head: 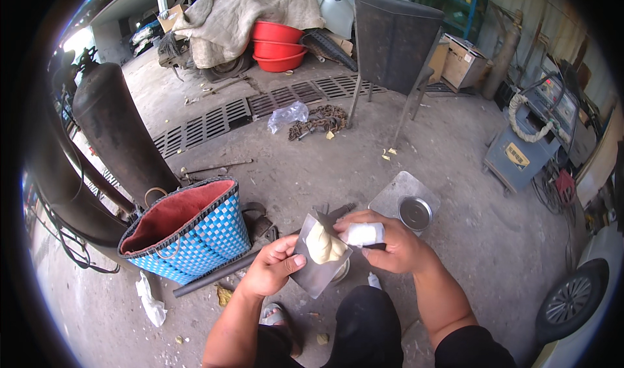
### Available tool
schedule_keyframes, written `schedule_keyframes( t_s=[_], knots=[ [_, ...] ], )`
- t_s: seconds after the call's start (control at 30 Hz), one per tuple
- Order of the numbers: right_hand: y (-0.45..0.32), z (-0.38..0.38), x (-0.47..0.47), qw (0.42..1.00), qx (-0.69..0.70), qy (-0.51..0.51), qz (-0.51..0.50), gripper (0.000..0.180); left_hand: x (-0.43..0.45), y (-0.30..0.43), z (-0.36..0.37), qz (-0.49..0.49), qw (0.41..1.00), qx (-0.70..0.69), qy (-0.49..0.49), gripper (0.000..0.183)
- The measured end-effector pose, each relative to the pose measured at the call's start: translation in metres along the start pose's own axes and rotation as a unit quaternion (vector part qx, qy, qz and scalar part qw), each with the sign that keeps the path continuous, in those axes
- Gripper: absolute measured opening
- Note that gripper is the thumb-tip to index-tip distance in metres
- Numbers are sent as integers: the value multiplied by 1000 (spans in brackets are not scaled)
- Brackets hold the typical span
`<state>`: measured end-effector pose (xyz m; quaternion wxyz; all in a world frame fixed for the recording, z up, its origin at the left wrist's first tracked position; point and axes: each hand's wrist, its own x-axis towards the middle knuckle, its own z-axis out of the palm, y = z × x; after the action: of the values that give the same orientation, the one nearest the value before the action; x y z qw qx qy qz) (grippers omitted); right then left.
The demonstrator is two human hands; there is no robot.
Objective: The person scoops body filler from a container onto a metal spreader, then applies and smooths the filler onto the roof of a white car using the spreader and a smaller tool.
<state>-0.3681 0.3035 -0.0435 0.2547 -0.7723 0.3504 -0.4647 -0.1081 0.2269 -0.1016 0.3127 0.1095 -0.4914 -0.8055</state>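
My left hand (273, 265) grips the edge of a thin grey sheet (312, 280), thumb on top. A thick mound of cream-coloured paste (321, 245), putty-like, sits on this sheet. My right hand (390, 243) is closed around a flat tool that looks like a putty scraper, its dark end (374, 246) showing below the fingers. White wrapping (363, 234), like a bandage, covers a finger of that hand. The tool's front end meets the paste and is partly hidden. Under the sheet, the rim of an open can (343, 272) peeks out. A white tube (374, 280) lies beside my knee.
Left stand a blue-and-white woven bag (195, 236) and dark gas cylinders (119, 124). A round tin (414, 213) rests on a grey plate (390, 192). Ahead are a chain (324, 120), floor grating (209, 124), and a chair (395, 41). Right are a wheeled machine (524, 139) and car wheel (570, 299).
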Motion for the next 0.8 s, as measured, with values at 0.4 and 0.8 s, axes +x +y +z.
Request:
schedule_keyframes(
  t_s=[0.4,0.8],
  knots=[
    [30,15,-33,814,539,200,83,57,10,-4,7,-92,995,7,49,38],
    [25,39,-39,863,463,185,85,56,12,-4,9,-113,991,56,35,34]
  ],
)
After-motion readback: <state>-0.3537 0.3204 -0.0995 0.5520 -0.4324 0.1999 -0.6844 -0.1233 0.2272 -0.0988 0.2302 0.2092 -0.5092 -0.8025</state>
